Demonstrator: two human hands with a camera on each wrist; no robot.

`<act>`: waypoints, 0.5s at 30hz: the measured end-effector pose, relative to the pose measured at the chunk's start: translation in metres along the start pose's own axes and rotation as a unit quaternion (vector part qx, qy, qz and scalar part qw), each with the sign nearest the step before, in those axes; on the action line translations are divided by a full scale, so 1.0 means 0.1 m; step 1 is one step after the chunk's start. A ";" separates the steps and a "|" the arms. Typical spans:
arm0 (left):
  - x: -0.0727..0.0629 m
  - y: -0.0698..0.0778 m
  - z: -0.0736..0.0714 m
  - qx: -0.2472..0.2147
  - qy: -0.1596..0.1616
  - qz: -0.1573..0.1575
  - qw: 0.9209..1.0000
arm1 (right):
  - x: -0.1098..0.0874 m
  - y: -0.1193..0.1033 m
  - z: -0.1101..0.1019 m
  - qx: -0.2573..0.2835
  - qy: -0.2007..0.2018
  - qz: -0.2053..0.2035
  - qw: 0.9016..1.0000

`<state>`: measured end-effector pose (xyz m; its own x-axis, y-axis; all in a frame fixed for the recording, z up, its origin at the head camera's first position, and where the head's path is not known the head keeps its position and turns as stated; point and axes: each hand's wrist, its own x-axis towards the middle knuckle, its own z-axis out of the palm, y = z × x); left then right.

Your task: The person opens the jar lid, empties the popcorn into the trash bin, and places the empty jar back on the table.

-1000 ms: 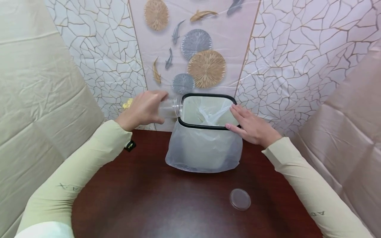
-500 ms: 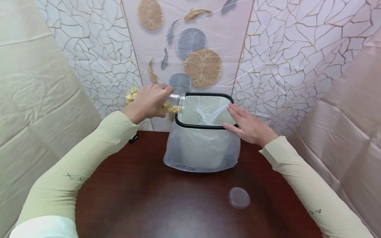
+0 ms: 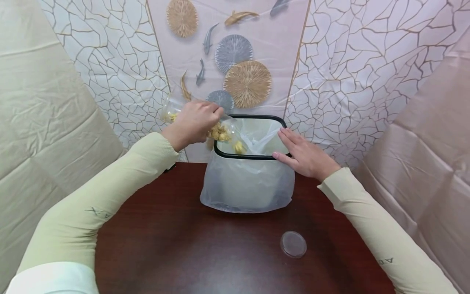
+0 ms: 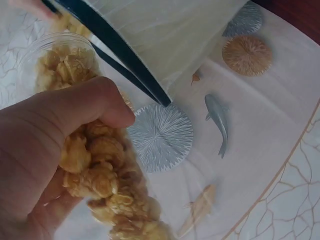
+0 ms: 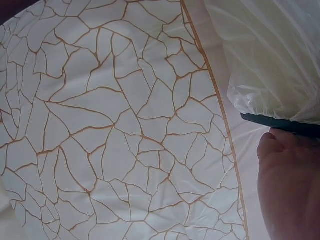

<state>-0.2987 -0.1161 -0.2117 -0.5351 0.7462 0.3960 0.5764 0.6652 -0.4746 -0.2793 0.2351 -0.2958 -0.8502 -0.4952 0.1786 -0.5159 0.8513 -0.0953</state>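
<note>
My left hand (image 3: 196, 122) grips a clear jar (image 3: 169, 108), which tilts mouth-down over the left rim of a bin (image 3: 253, 157). Yellow-brown popcorn (image 3: 219, 134) fills the jar's lower part, and some pieces (image 3: 239, 148) are at its mouth above the bin. In the left wrist view, the thumb (image 4: 95, 102) lies across the popcorn-filled jar. A translucent bag (image 3: 249, 192) lines the bin and hangs over its outside. My right hand (image 3: 306, 155) rests on the bin's right rim with fingers extended; the right wrist view shows it against the dark rim (image 5: 270, 121).
A clear round lid (image 3: 293, 244) lies on the dark red-brown table (image 3: 205, 253), in front of the bin to the right. Behind stands a patterned backdrop (image 3: 253, 81), and beige cloth (image 3: 429, 134) hangs at both sides.
My left hand has moved right and tipped the jar from about level to mouth-down. Popcorn has slid toward the mouth and is coming out into the bin. The right hand has stayed on the rim.
</note>
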 end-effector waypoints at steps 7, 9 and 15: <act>0.06 0.03 0.00 0.076 0.030 0.050 0.995 | 0.01 -0.01 -0.01 0.000 -0.009 0.002 1.000; 0.08 0.04 0.00 0.098 0.045 0.069 0.992 | 0.01 -0.01 -0.01 -0.001 -0.009 0.002 1.000; 0.16 0.07 0.02 0.160 0.087 0.118 0.976 | 0.00 0.00 -0.01 -0.001 -0.003 -0.003 1.000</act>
<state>-0.3046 -0.0992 -0.2104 -0.2820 0.8893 0.3599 0.4334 0.4528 -0.7792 -0.2792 0.2350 -0.2951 -0.8478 -0.5014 0.1729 -0.5207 0.8488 -0.0915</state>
